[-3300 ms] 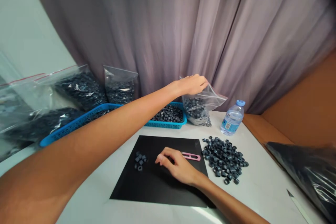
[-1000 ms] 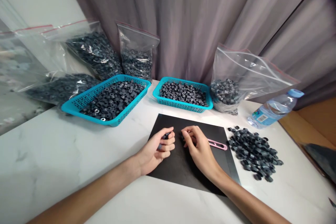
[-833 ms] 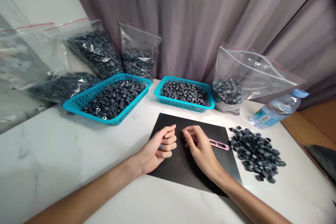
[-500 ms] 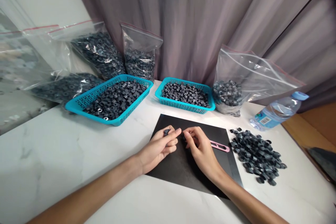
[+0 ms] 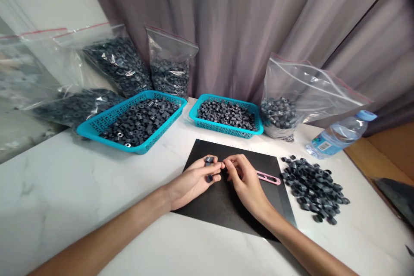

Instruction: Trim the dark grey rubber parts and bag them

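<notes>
My left hand (image 5: 190, 183) is half curled above a black mat (image 5: 207, 202), with a small dark grey ring (image 5: 209, 160) at its upper fingers and a second dark piece (image 5: 209, 178) lower down among them. Close beside it, my right hand (image 5: 247, 179) is closed in a pinch, its fingertips almost at the left fingers. What that pinch holds is hidden. A pink cutter knife (image 5: 270, 178) shows behind the right hand, over the mat; I cannot tell whether the hand touches it. A loose pile of dark grey rings (image 5: 313, 189) lies on the table right of the mat.
Two blue baskets (image 5: 144, 148) (image 5: 226, 128) of dark rings stand beyond the mat. Zip bags (image 5: 168, 69) of similar pieces stand at the back left, another bag (image 5: 280, 112) at the back right. A water bottle (image 5: 341, 136) leans or lies behind the pile.
My left fingers have loosened and spread, and two dark pieces now show among them where one did before. The right hand keeps its pinch. The whole view has shifted slightly.
</notes>
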{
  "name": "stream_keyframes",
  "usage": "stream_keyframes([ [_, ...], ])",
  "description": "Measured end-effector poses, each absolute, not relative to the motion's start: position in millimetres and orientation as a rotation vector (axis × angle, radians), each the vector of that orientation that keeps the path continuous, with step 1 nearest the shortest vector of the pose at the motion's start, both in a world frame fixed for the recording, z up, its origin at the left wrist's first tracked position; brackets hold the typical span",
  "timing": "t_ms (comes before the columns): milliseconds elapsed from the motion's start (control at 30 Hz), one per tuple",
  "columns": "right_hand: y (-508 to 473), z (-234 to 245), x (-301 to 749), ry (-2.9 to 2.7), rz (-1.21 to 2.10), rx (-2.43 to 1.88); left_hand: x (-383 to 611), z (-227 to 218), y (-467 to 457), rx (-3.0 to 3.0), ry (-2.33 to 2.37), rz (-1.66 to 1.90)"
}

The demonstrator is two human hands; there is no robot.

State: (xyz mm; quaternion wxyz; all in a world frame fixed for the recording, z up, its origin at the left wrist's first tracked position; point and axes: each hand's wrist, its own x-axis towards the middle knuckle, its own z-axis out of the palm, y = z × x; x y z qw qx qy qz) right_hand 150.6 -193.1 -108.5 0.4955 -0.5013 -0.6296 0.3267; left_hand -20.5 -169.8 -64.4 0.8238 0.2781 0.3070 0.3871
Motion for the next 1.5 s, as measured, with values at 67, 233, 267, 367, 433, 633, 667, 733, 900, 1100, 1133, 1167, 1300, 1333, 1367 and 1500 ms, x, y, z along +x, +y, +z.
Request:
stream_keyframes([
  [67, -193.4, -107.1, 150.5, -1.522, 0.791, -1.214, -19.8, -65.4, -167.2, 0.541, 0.66, 0.823],
  [233, -192.7, -107.5, 151.0, -1.488, 0.768, -1.215, -21.3, -65.4, -161.7, 0.439, 0.678, 0.81],
  [267, -192.5, -107.9, 151.5, -1.475, 0.758, -1.217, -21.8, -65.0, -161.4, 0.428, 0.684, 0.805],
  [367, -192.4, -108.2, 153.8, -1.428, 0.727, -1.225, -22.2, -63.1, -162.7, 0.399, 0.697, 0.796],
  [433, -193.0, -106.6, 155.2, -1.383, 0.702, -1.217, -21.4, -61.7, -164.7, 0.381, 0.69, 0.795],
  [633, -200.4, -97.2, 152.1, -1.28, 0.494, -1.118, -20.9, -61.0, -168.7, 0.4, 0.571, 0.755],
  [667, -202.2, -96.4, 150.8, -1.292, 0.445, -1.092, -21.2, -61.8, -168.9, 0.401, 0.55, 0.746],
  [733, -205.5, -96.5, 148.6, -1.357, 0.384, -1.037, -22.0, -63.7, -169.4, 0.398, 0.518, 0.739],
  [900, -209.5, -99.5, 147.7, -1.574, 0.378, -0.952, -22.1, -68.8, -172.1, 0.401, 0.445, 0.747],
  [1100, -210.7, -95.2, 148.4, -1.67, 0.296, -0.946, -21.7, -67.6, -173.0, 0.356, 0.448, 0.75],
  [1133, -211.0, -94.3, 148.3, -1.689, 0.276, -0.944, -22.0, -66.3, -172.9, 0.343, 0.454, 0.755],
  [1167, -211.2, -93.5, 148.1, -1.709, 0.259, -0.94, -22.4, -64.7, -172.9, 0.328, 0.462, 0.762],
  [1300, -211.6, -91.9, 147.5, -1.739, 0.254, -0.909, -22.8, -58.2, -174.1, 0.292, 0.512, 0.763],
  [1333, -211.5, -91.8, 147.5, -1.737, 0.26, -0.904, -22.7, -57.1, -174.6, 0.292, 0.518, 0.756],
  [1367, -211.5, -91.7, 147.5, -1.739, 0.265, -0.9, -22.5, -56.3, -175.1, 0.293, 0.52, 0.748],
  [1500, -212.5, -90.9, 147.4, -1.749, 0.231, -0.877, -22.7, -55.0, -176.0, 0.321, 0.484, 0.706],
])
